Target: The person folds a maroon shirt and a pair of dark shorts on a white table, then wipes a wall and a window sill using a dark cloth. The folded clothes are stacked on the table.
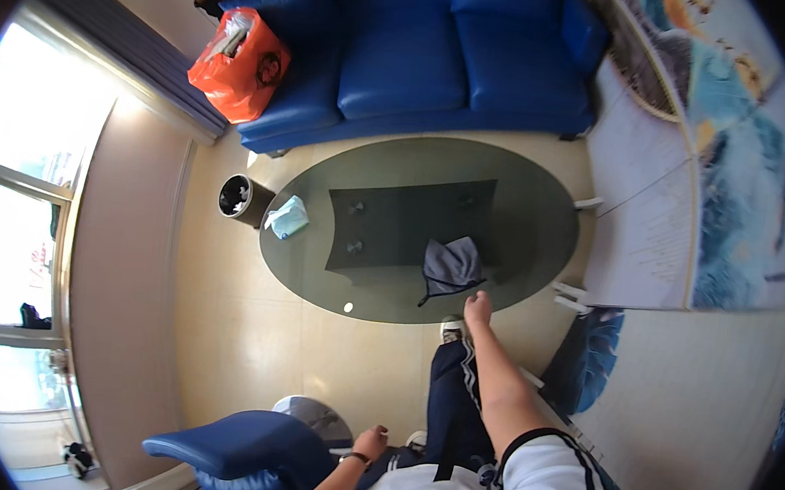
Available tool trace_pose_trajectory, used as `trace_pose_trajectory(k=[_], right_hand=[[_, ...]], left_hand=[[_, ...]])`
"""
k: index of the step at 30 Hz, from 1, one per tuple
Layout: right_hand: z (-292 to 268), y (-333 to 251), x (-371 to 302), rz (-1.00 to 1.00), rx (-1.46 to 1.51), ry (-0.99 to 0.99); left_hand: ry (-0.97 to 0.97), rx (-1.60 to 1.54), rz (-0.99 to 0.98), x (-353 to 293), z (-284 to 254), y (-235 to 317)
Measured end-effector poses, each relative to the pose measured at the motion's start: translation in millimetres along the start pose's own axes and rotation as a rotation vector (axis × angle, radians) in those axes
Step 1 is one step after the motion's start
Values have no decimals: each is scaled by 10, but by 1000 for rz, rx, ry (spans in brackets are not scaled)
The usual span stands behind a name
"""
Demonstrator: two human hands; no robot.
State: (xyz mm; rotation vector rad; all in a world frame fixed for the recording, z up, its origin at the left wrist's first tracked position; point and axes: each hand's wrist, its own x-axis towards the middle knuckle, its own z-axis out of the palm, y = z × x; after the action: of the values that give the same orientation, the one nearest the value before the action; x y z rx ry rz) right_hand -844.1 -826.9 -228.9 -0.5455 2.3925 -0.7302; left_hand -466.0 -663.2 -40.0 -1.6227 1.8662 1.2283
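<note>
A crumpled grey cloth point(454, 266) with a dark edging lies on the oval dark glass coffee table point(532, 221), near its front edge. Just short of the cloth is my right hand point(478, 310), its arm stretched forward and its fingers curled closed; a small gap shows between hand and cloth, and I see nothing held. My left hand point(372, 441) hangs low by my lap, beside the blue chair point(241, 448), fingers loosely closed with nothing visible in them. A dark band circles that wrist. Toward the table's left end sits a pale blue tissue pack point(288, 217).
Behind the table stands a blue sofa point(400, 66) bearing an orange plastic bag point(240, 65). Left of the table is a dark waste bin point(244, 200). A round glossy stool or base point(315, 415) shows by the chair. Tall patterned panels point(739, 184) line the right side.
</note>
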Motion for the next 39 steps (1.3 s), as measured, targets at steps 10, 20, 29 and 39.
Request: trace_pose_trajectory(k=[10, 20, 29, 39], right_hand=[[127, -676, 877, 188, -120, -121], [-1207, -1960, -611, 58, 685, -1278], [-1433, -2828, -749, -39, 670, -1420], [-1098, -3546, -980, -1100, -481, -850]], left_hand=[[-48, -429, -5, 883, -1014, 1824], [402, -119, 347, 1113, -1995, 2547], [368, -310, 177, 930, -2520, 2118], [265, -496, 631, 238, -3747, 1460]])
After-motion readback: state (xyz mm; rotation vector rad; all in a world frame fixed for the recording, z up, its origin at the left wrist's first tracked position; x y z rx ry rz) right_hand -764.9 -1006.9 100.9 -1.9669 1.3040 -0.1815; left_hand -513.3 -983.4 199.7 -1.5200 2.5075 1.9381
